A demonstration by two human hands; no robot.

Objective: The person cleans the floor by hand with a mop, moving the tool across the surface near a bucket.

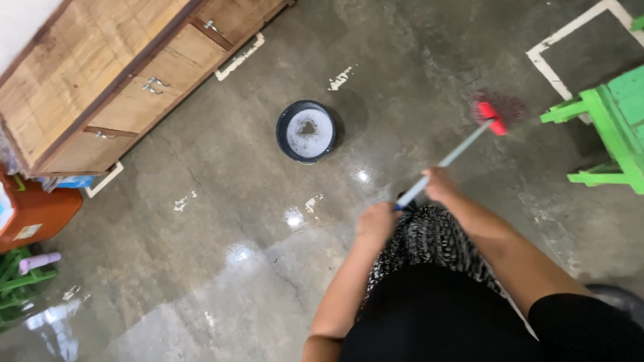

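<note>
Head view: the long-handled brush point(463, 144) runs diagonally, its red head pointing far right on the wet floor point(221, 268), near the green stool point(614, 127). The left hand point(376, 223) and right hand point(439, 186) both clamp its handle, slightly apart. A dark bucket point(306, 131) stands to the left.

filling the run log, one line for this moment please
left hand: shut on mop handle | right hand: shut on mop handle | mop head: on wet floor | bucket: apart

One bucket point(306, 131), one mop point(492, 118), one wooden cabinet point(100, 74), perhaps two green stools point(607, 127), two hands
</note>
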